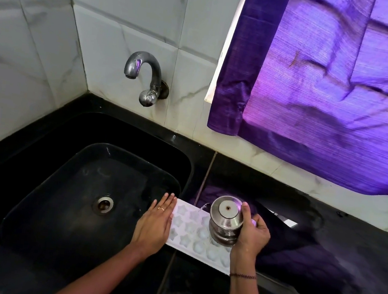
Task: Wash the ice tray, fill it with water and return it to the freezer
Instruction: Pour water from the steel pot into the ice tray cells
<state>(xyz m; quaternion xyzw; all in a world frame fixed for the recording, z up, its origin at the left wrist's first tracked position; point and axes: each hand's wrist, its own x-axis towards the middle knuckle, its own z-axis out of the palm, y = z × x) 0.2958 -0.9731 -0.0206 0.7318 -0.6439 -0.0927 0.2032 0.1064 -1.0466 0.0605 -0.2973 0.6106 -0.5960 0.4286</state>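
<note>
A white ice tray [192, 234] with star-shaped and round cells lies flat on the black counter, just right of the sink. My left hand [155, 222] rests flat against the tray's left edge, fingers together and straight. My right hand [252, 234] grips a small steel pot [225, 220] tilted over the tray, its base facing me. A thin stream of water [202, 207] runs from the pot's mouth into the tray's far cells. The hand and pot hide the tray's right part.
A black sink [79, 194] with a steel drain [103, 205] lies left of the tray. A chrome tap [145, 77] juts from the tiled wall, not running. A purple curtain [343, 79] hangs at right. The black counter [331, 273] looks wet.
</note>
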